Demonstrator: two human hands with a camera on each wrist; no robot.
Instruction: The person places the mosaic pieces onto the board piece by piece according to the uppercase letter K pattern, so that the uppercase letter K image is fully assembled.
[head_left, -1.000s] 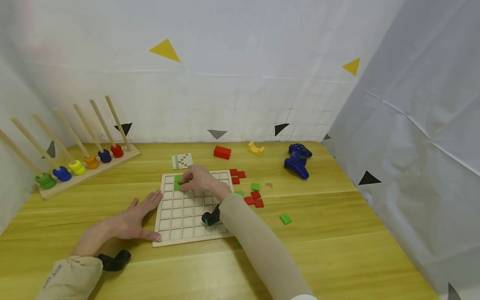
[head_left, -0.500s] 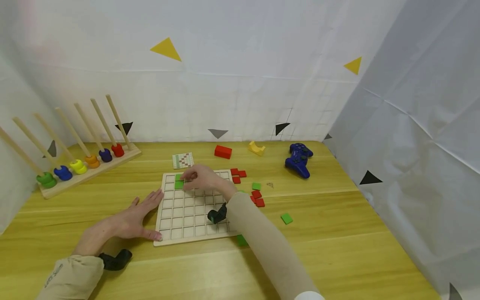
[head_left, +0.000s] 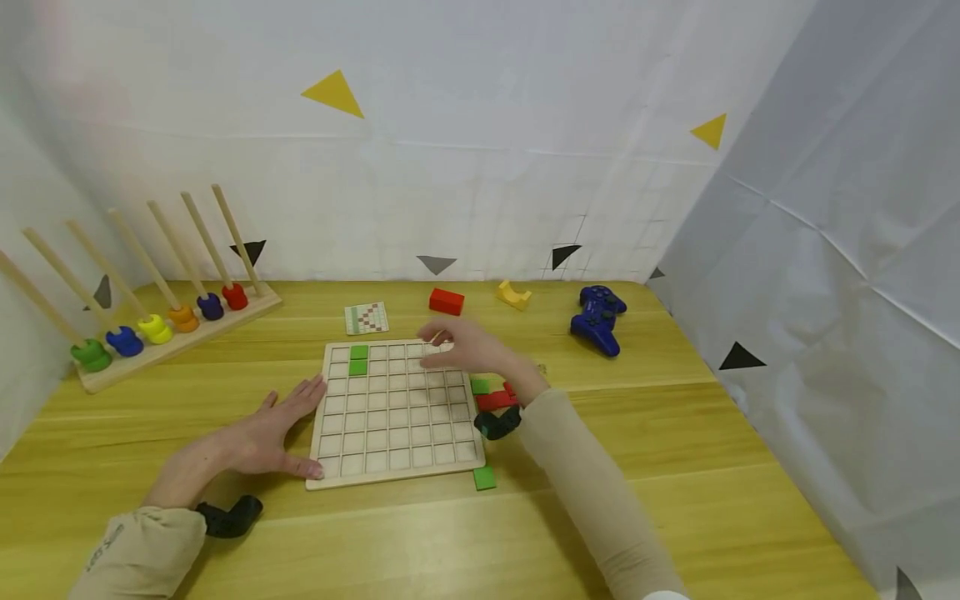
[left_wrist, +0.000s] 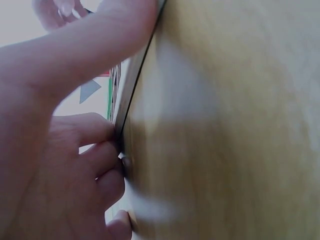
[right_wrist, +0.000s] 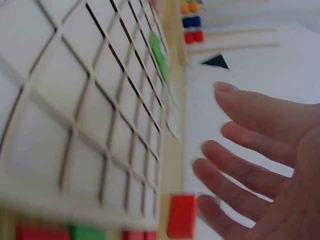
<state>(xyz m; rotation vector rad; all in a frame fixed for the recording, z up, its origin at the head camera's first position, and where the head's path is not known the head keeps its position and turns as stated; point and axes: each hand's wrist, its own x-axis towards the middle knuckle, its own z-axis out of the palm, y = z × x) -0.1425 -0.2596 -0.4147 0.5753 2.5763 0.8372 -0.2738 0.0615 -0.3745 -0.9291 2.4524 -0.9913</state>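
A wooden grid board (head_left: 397,477) lies flat on the table, with two green square tiles (head_left: 358,367) in cells near its far left corner. My left hand (head_left: 262,440) rests on the table against the board's left edge, its thumb and fingertips touching the rim. Above the board's far right part, my right hand (head_left: 472,348) hovers with relaxed fingers and nothing held. In the right wrist view its fingers (right_wrist: 240,165) are spread apart. Red tiles (head_left: 495,400) and a green tile (head_left: 480,386) lie right of the board, partly hidden by the right wrist. Another green tile (head_left: 484,477) touches the near right corner.
A small patterned card (head_left: 366,318) lies behind the board. Beyond it are a red block (head_left: 447,302) and a yellow arched block (head_left: 513,297). A blue game controller (head_left: 597,320) sits at the right, and a peg rack with coloured rings (head_left: 180,337) at the left.
My right hand has let go of the green tile at the board's far left and moved right across the board. The left hand stays in place.
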